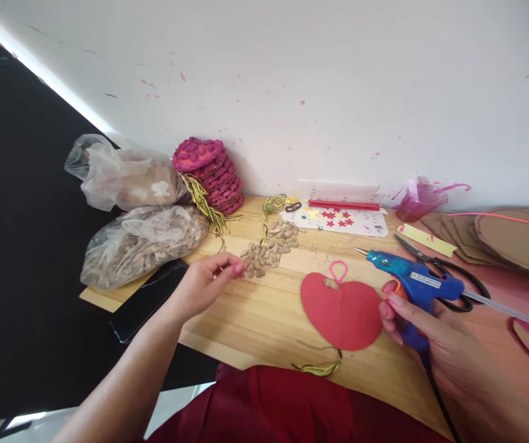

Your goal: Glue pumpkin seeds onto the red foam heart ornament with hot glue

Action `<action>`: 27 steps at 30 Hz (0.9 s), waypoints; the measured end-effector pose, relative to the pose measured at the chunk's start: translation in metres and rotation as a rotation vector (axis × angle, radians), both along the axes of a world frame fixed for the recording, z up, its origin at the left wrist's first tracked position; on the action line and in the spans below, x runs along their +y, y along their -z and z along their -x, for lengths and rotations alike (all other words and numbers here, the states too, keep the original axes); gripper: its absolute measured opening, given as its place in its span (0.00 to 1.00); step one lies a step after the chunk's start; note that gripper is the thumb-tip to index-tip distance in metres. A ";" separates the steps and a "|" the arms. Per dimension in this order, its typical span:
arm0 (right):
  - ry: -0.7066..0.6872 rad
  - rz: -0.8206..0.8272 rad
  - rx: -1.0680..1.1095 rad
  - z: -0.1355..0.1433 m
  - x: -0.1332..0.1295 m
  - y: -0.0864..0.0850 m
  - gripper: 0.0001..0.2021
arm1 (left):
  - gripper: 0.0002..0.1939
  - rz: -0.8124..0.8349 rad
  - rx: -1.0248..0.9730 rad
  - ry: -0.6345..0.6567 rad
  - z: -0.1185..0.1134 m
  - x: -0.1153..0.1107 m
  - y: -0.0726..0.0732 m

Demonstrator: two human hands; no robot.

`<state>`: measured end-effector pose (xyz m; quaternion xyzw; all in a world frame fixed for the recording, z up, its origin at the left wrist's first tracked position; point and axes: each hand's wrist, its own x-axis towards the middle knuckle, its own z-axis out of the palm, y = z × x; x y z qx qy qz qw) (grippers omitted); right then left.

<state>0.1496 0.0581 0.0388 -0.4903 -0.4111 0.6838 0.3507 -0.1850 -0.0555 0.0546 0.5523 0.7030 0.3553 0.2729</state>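
Observation:
My right hand is wrapped round a blue hot glue gun, its fingers at the orange trigger and its nozzle pointing left. A clear glue stick sticks out of its back. Below the nozzle lies a red apple-shaped cutout with a pink loop on top and a green-yellow tassel underneath. One tan peanut shell rests near its top edge. My left hand is closed in a pinch beside a pile of peanut shells; whatever its fingertips hold is hidden.
Left stand a plastic bag of shells, another bag, a phone and a stack of magenta shell-covered pieces. At the back are star cutouts and a pink-stained cup. Right lie scissors and cardboard shapes.

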 end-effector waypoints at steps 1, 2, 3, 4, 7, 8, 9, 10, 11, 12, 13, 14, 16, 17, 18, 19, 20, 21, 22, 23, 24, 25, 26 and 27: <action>0.019 -0.011 0.003 0.002 -0.002 -0.003 0.12 | 0.16 -0.038 0.035 -0.070 0.002 0.008 0.001; 0.047 -0.028 -0.004 0.004 -0.005 -0.008 0.12 | 0.17 -0.057 0.078 -0.117 0.004 0.017 0.001; 0.072 -0.050 -0.018 0.008 -0.008 -0.014 0.11 | 0.17 -0.067 0.141 -0.141 0.006 0.025 0.001; 0.110 -0.091 -0.036 0.011 -0.012 -0.021 0.10 | 0.14 -0.076 0.217 -0.154 0.009 0.033 0.001; 0.167 -0.187 -0.096 0.021 -0.023 -0.040 0.05 | 0.12 -0.037 0.446 -0.144 0.012 0.054 0.003; 0.164 -0.193 -0.100 0.023 -0.025 -0.044 0.04 | 0.13 -0.004 0.498 -0.128 0.012 0.059 0.005; 0.158 -0.191 -0.097 0.025 -0.025 -0.046 0.05 | 0.13 0.028 0.532 -0.110 0.012 0.064 0.007; 0.151 -0.186 -0.093 0.025 -0.025 -0.046 0.06 | 0.12 0.051 0.552 -0.096 0.011 0.068 0.010; 0.151 -0.178 -0.093 0.025 -0.024 -0.045 0.06 | 0.11 0.061 0.560 -0.090 0.010 0.071 0.012; 0.161 -0.172 -0.096 0.024 -0.022 -0.044 0.07 | 0.11 0.061 0.562 -0.089 0.009 0.074 0.014; 0.167 -0.163 -0.104 0.023 -0.021 -0.042 0.08 | 0.10 0.056 0.559 -0.089 0.008 0.076 0.016; 0.179 -0.154 -0.111 0.023 -0.019 -0.041 0.08 | 0.10 0.053 0.555 -0.087 0.008 0.078 0.018; 0.181 -0.131 -0.110 0.022 -0.018 -0.038 0.10 | 0.11 0.045 0.538 -0.083 0.010 0.079 0.022; 0.178 -0.125 -0.105 0.022 -0.018 -0.038 0.10 | 0.13 0.040 0.528 -0.082 0.011 0.079 0.023; 0.174 -0.119 -0.098 0.022 -0.018 -0.038 0.11 | 0.16 0.031 0.518 -0.085 0.013 0.079 0.025; 0.175 -0.116 -0.095 0.022 -0.018 -0.037 0.11 | 0.18 0.020 0.512 -0.090 0.015 0.078 0.026; 0.180 -0.117 -0.096 0.023 -0.018 -0.037 0.10 | 0.19 0.007 0.505 -0.098 0.017 0.077 0.027; 0.179 -0.114 -0.101 0.023 -0.018 -0.037 0.10 | 0.20 -0.006 0.503 -0.108 0.018 0.076 0.028; 0.182 -0.111 -0.104 0.024 -0.018 -0.037 0.10 | 0.19 -0.014 0.513 -0.120 0.019 0.074 0.028; 0.186 -0.107 -0.106 0.024 -0.018 -0.037 0.10 | 0.17 -0.017 0.535 -0.133 0.020 0.073 0.028; 0.185 -0.104 -0.108 0.025 -0.019 -0.038 0.10 | 0.15 -0.016 0.565 -0.143 0.021 0.073 0.028; 0.188 -0.103 -0.112 0.025 -0.019 -0.038 0.09 | 0.12 -0.011 0.598 -0.150 0.022 0.072 0.028; 0.195 -0.103 -0.116 0.025 -0.020 -0.039 0.08 | 0.11 -0.003 0.628 -0.152 0.022 0.072 0.027; 0.202 -0.104 -0.120 0.025 -0.021 -0.040 0.08 | 0.10 0.005 0.651 -0.148 0.022 0.072 0.027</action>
